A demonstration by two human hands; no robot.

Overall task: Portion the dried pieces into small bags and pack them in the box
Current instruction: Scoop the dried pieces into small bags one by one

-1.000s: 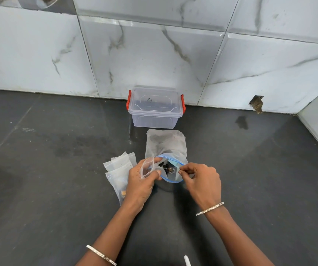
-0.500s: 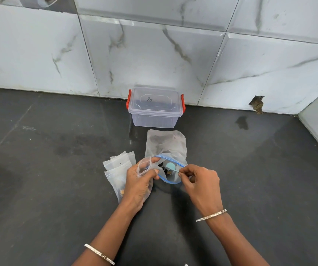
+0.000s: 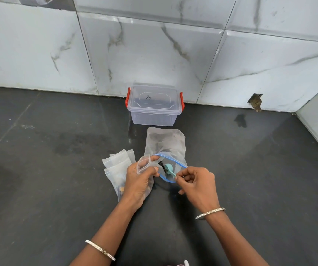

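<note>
Head view, looking down on a dark stone table [image 3: 54, 191] that meets a marble-tiled wall [image 3: 154, 54].

Both forearms reach in from the lower edge and converge near the centre, each wrist wearing a thin metal bangle [image 3: 100, 250].

The left hand [image 3: 140, 184] is turned back-upward with its fingers curled. Its grip is closed on a small clear bag [image 3: 143, 163], pinched between thumb and fingers so that the open mouth of the bag stands up. The fingertips lie against the blue-edged mouth of the large zip bag [image 3: 166, 141].

The right hand [image 3: 197, 184] is also back-upward, knuckles bent. Its grip is closed in a fingertip pinch on the handle of a teal scoop [image 3: 168, 167], whose bowl sits inside the mouth of the large zip bag.

A few dark dried pieces [image 3: 161, 166] show just beside the bowl of the scoop, within the large zip bag; the rest of that bag lies flat on the table, extending toward the wall.

A stack of small bags [image 3: 117, 166] lies on the table, partly under the left hand.

The clear plastic box [image 3: 153, 112], lid on, with red latches [image 3: 127, 97] at both ends, stands against the wall, beyond the large zip bag and apart from it.
</note>
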